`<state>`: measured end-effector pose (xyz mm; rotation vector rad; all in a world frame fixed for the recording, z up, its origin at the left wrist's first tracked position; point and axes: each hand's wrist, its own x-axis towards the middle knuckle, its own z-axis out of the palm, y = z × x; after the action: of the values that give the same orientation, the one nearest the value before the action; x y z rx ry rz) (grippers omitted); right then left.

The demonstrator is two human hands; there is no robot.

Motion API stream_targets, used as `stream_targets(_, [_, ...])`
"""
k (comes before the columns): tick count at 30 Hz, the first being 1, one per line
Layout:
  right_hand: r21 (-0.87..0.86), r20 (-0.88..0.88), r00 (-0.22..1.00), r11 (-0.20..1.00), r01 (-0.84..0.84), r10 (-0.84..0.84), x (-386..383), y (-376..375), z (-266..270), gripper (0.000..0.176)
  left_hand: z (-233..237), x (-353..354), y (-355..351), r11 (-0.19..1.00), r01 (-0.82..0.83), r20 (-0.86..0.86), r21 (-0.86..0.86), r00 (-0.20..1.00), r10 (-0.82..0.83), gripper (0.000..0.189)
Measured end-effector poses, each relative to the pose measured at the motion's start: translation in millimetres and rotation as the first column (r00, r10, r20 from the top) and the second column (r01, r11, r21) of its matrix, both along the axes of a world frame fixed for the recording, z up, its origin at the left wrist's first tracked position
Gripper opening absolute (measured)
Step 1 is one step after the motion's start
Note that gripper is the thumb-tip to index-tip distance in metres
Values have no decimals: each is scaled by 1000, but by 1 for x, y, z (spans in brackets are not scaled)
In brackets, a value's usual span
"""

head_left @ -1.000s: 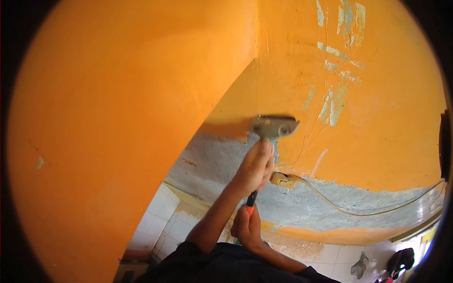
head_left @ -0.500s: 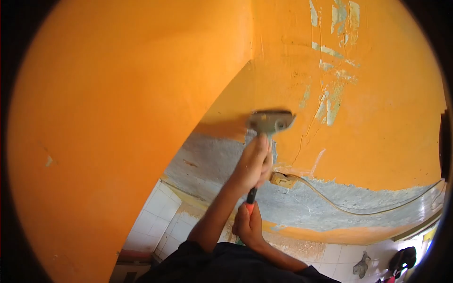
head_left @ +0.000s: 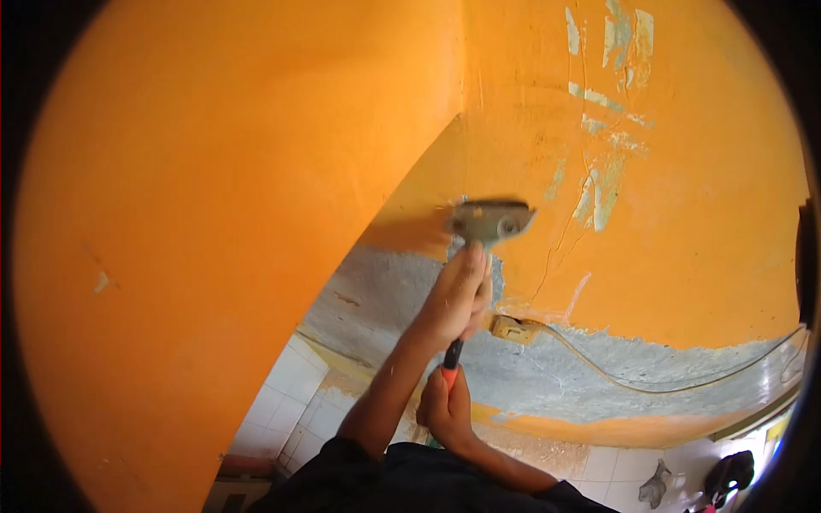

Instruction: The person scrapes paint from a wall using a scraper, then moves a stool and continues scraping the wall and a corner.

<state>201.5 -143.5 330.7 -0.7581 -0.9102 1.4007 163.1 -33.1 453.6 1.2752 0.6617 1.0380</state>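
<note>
A long-handled wall scraper [head_left: 487,224] is held up against the orange wall [head_left: 701,214], its wide metal head at the edge of a bared grey patch. Near the head, my left hand [head_left: 459,295] is closed round the shaft. Lower down, my right hand [head_left: 445,406] grips the black and red handle [head_left: 451,359]. Some small flakes show around the blade. Below the orange paint runs a strip of bare grey plaster [head_left: 530,368].
An orange wall face [head_left: 214,197] stands close on the left. A yellowed socket box [head_left: 513,329] with a loose cable [head_left: 616,376] sits right of my hands. Pale scraped marks [head_left: 599,197] and cracks run down the wall. White tiles [head_left: 299,376] show below.
The view has shifted slightly. Both hands and the scraper keep nearly the same place, and the bared patch around the blade looks a little changed, with small flakes there.
</note>
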Motion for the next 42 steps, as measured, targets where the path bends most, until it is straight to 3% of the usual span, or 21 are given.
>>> stream_targets(4, [-7,6,1000,1000,4,-4,3,-1,-1,17,-14,3,-6,999,29,21,-16,999,-29,46])
stream_targets(8, [31,39,999,999,24,-25,4,2,17,19,10,1,2,1000,21,56,14,998,-21,43])
stream_targets(11, [-31,81,996,999,32,-30,7,-7,4,18,-7,3,-1,1000,4,38,-19,999,-3,44])
stream_targets(17, [63,43,999,998,-1,-2,-1,-2,12,19,12,-2,-2,998,52,20,23,998,-52,43])
stream_targets(19, [-16,35,999,1000,8,-7,3,-10,17,18,12,4,-11,999,35,39,-40,999,-34,43])
stream_targets(25, [26,26,1000,1000,6,-7,-1,-6,14,18,9,-1,1,998,40,51,52,998,-42,45])
stream_targets(28, [-10,25,1000,1000,7,-7,2,-5,17,15,10,1,-2,999,43,40,-20,998,-42,45])
stream_targets(29, [-23,25,1000,1000,11,-11,1,2,23,15,20,-1,4,998,24,29,65,999,-26,46])
stream_targets(31, [107,34,999,994,-22,18,1,13,29,15,36,-3,6,997,44,40,60,998,-46,45])
stream_targets(34, [62,50,999,998,-7,4,5,-4,28,15,13,1,-3,997,73,79,-12,994,-72,44])
stream_targets(37, [7,-4,999,999,-50,50,0,-5,34,16,31,-6,2,993,117,52,6,992,-118,44])
stream_targets(42, [46,-6,998,997,-54,55,0,-3,32,15,16,-6,-3,991,111,40,-68,993,-109,46])
